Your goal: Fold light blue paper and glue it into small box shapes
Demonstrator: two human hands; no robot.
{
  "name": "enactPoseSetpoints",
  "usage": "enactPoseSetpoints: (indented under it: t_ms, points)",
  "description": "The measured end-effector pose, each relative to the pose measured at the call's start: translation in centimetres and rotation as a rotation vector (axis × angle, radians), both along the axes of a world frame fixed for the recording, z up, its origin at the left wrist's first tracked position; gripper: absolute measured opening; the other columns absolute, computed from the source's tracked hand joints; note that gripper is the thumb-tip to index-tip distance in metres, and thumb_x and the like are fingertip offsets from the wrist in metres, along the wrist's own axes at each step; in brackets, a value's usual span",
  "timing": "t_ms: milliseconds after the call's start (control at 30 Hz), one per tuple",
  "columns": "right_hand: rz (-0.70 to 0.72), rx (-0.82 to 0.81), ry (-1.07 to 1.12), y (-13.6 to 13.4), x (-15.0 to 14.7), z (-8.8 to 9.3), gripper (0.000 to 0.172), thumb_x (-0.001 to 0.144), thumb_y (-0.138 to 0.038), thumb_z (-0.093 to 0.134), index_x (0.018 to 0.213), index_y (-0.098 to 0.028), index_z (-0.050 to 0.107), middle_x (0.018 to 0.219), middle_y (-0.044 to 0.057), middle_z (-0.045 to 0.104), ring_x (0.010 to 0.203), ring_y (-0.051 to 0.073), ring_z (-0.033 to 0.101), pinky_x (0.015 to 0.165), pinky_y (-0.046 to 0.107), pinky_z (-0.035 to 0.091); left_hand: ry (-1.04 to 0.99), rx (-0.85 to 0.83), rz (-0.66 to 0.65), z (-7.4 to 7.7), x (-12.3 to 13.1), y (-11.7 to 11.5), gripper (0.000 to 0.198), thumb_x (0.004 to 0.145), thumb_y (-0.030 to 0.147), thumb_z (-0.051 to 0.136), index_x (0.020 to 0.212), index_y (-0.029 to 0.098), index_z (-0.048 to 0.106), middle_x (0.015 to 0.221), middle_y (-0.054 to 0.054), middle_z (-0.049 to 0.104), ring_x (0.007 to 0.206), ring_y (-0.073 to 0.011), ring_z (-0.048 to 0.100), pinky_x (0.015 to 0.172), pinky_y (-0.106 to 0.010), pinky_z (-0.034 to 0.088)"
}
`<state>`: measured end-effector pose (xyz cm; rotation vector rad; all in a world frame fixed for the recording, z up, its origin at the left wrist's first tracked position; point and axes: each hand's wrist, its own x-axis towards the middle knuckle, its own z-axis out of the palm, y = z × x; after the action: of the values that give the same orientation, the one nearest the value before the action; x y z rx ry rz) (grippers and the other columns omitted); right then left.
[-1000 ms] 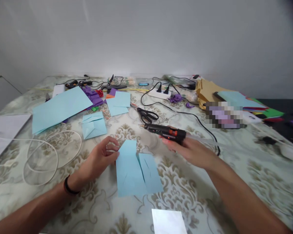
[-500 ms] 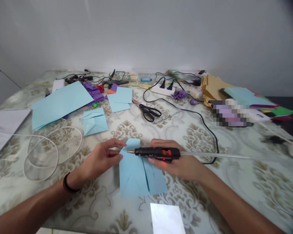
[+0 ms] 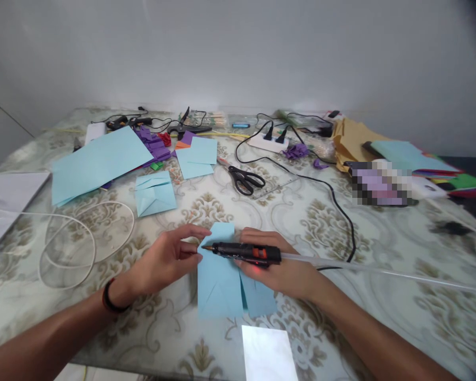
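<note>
A folded light-blue paper (image 3: 219, 286) lies on the table in front of me, with creases and an open slit down its right part. My left hand (image 3: 168, 257) holds the upper left edge of this paper, index finger at the top corner and thumb lower down. A black hot glue gun (image 3: 244, 253) with an orange part and a small red light is gripped in my right hand (image 3: 280, 264). Its nozzle points left, over the paper's upper left edge near my left fingertips. A clear glue stick (image 3: 341, 263) trails out of its back to the right.
Black-handled scissors (image 3: 246, 179) and a small folded blue paper (image 3: 155, 194) lie beyond my hands. A white power strip (image 3: 267, 142) with a black cord (image 3: 333, 196) stands behind. Coiled white tubing (image 3: 93, 238) lies left. A white rectangle (image 3: 267, 352) lies at the front edge.
The glue gun has shifted a little left, its nozzle now at the paper's left edge. The left hand keeps its hold on the paper. The view has shifted slightly.
</note>
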<state>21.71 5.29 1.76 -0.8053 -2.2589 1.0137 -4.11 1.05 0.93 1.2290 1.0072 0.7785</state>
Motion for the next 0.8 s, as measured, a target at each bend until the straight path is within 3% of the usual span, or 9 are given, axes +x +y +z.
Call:
enactPoseSetpoints:
  t_ms: [400, 567, 800]
  points:
    - [-0.031, -0.034, -0.009, -0.04, -0.14, 0.06, 0.022, 0.090, -0.022, 0.065, 0.071, -0.023, 0.055, 0.070, -0.001, 0.056, 0.067, 0.016, 0.056, 0.064, 0.030, 0.044, -0.005, -0.001, 0.003, 0.19, 0.08, 0.03, 0.043, 0.086, 0.023, 0.073, 0.127, 0.019, 0.062, 0.091, -0.002, 0.067, 0.064, -0.0099, 0.051, 0.056, -0.024, 0.035]
    - [-0.023, -0.026, -0.012, -0.04, -0.15, -0.02, 0.019, 0.090, -0.022, 0.063, 0.072, -0.022, 0.057, 0.070, 0.000, 0.058, 0.067, 0.016, 0.055, 0.065, 0.030, 0.044, 0.014, 0.017, 0.019, 0.15, 0.10, 0.01, 0.042, 0.085, 0.024, 0.075, 0.125, 0.019, 0.063, 0.102, -0.005, 0.067, 0.069, -0.0112, 0.056, 0.054, -0.024, 0.034]
    - [-0.024, -0.016, 0.003, -0.07, -0.17, -0.51, 0.020, 0.089, -0.022, 0.065, 0.071, -0.023, 0.057, 0.071, 0.000, 0.058, 0.067, 0.017, 0.056, 0.063, 0.030, 0.044, 0.007, 0.013, 0.003, 0.01, 0.01, -0.04, 0.042, 0.087, 0.022, 0.072, 0.128, 0.019, 0.062, 0.101, -0.005, 0.068, 0.071, -0.0114, 0.056, 0.057, -0.024, 0.036]
